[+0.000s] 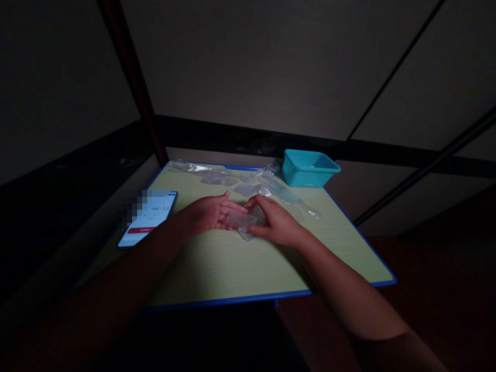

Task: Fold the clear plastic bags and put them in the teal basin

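Note:
A small clear plastic bag [241, 220] is between my two hands, above the middle of the table. My right hand [278, 221] curves round its right side, with thumb and fingers closed on the film. On the other side, my left hand [211, 213] is turned palm up. Its fingers stretch out flat against the bag and its thumb stands apart. Part of the bag is hidden by the right hand. Just beyond the hands lie more clear plastic bags [267, 185], flat and crumpled together.
A turquoise plastic basket [308, 173] stands at the table's back right corner. To the left lies a phone [151, 217] with a lit timer screen. The pale yellow table [240, 274] has a blue edge. Panelled walls rise behind it in dim light.

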The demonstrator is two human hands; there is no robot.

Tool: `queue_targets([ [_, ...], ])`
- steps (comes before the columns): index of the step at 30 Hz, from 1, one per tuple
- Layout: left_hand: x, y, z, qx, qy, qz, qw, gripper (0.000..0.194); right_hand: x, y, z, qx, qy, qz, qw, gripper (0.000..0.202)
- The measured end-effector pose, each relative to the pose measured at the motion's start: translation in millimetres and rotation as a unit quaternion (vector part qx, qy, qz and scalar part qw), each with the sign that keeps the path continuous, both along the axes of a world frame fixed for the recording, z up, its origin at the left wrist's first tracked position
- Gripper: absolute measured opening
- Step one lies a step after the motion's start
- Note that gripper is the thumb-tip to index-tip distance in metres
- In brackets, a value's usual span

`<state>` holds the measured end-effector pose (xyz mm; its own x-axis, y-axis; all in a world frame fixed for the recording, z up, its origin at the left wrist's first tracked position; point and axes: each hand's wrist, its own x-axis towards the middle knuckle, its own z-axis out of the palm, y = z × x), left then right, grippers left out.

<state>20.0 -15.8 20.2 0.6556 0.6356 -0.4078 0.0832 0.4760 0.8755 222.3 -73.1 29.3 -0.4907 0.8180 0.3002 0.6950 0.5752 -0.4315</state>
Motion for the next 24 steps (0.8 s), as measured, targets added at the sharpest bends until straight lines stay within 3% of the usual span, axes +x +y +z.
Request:
queue_targets([
  [4, 2, 0, -5.0, 0.043, 0.014, 0.014, 0.999, 0.050, -2, 0, 0.5, 0.046, 0.005, -0.033, 0.998, 0.015],
  [7, 5, 2, -12.2, 0.190, 0.042, 0.105, 0.975, 0.049, -1, 1, 0.4, 0.052, 0.012, -0.057, 0.997, 0.021],
  [9, 6, 3, -17.9, 0.295, 0.065, 0.127, 0.945, 0.046, 1, 3, -0.4, 0.036, 0.041, -0.065, 0.996, 0.023],
  [12, 10, 1, -24.3, 0.373, 0.069, 0.042, 0.924, 0.050, 3, 7, -4.0, -0.009, 0.102, -0.071, 0.992, 0.026],
  [15, 14, -5, -26.5, 0.378, 0.060, -0.037, 0.923, 0.053, 5, 12, -9.5, -0.063, 0.178, -0.066, 0.980, 0.030],
  [20, 16, -10, -29.6, 0.377, 0.092, -0.061, 0.920, 0.065, 9, 24, -15.6, -0.134, 0.283, -0.076, 0.947, 0.035],
  [24, 16, -8, -36.5, 0.378, 0.125, -0.060, 0.915, 0.069, 17, 34, -19.6, -0.162, 0.281, -0.122, 0.938, 0.034],
])
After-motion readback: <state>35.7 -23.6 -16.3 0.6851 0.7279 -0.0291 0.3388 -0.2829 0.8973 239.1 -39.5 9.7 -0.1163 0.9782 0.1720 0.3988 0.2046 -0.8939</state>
